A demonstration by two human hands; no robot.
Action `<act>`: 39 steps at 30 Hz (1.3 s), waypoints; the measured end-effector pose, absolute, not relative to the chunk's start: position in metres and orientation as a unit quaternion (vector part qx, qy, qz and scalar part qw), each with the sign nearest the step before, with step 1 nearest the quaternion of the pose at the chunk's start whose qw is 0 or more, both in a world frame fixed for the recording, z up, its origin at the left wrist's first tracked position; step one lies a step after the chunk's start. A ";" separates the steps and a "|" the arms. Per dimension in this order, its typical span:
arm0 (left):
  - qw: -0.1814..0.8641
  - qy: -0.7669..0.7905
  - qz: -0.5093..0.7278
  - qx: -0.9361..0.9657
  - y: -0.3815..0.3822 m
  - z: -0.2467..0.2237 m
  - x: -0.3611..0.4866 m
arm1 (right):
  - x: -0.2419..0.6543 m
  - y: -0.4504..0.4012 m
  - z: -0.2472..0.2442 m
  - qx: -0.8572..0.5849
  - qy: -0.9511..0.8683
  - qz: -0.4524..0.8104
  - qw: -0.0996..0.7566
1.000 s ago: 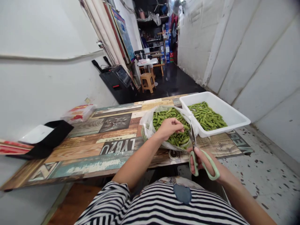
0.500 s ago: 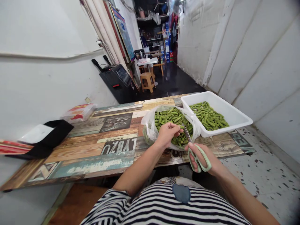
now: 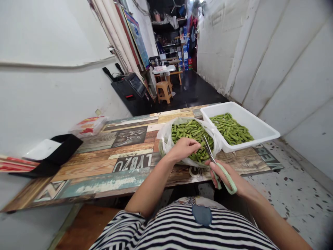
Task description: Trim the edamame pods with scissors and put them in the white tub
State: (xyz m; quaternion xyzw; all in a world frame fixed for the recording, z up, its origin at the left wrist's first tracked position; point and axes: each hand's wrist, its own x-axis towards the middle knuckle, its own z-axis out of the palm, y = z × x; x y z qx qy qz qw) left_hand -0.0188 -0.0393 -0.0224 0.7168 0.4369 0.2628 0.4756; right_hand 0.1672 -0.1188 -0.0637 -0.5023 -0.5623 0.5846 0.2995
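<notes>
A clear plastic bag (image 3: pixel 166 139) full of green edamame pods (image 3: pixel 186 129) stands open on the table in front of me. Over its near side, my left hand (image 3: pixel 185 148) pinches a single edamame pod (image 3: pixel 202 143) between thumb and fingers. My right hand (image 3: pixel 221 173) is wrapped round the pale green handles of a pair of scissors (image 3: pixel 209 151). The scissor blades are slightly apart and point up and left, close to the left fingertips. To the right of the bag sits a white plastic tray (image 3: pixel 260 130) with more pods heaped in its left part.
The wood-patterned table (image 3: pixel 135 156) runs across to the left. On it lie a red-and-clear plastic package (image 3: pixel 90 125) and a black holder (image 3: pixel 65 149) with red-wrapped sticks. Beyond are a black machine (image 3: pixel 132 92) and a tan stool (image 3: pixel 163 92).
The scissors have opened a little and their handles have shifted slightly right and down. My left hand has turned slightly, its fingertips lower over the pods.
</notes>
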 end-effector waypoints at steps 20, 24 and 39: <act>0.243 0.483 0.136 0.830 -0.020 -0.033 0.002 | 0.188 -0.119 -0.072 -0.497 -0.512 0.613 0.340; 0.123 0.493 0.054 0.859 -0.016 -0.041 0.009 | 0.187 -0.122 -0.068 -0.515 -0.533 0.586 0.327; 0.140 0.519 0.139 0.832 -0.010 -0.043 0.013 | 0.182 -0.124 -0.066 -0.518 -0.518 0.597 0.325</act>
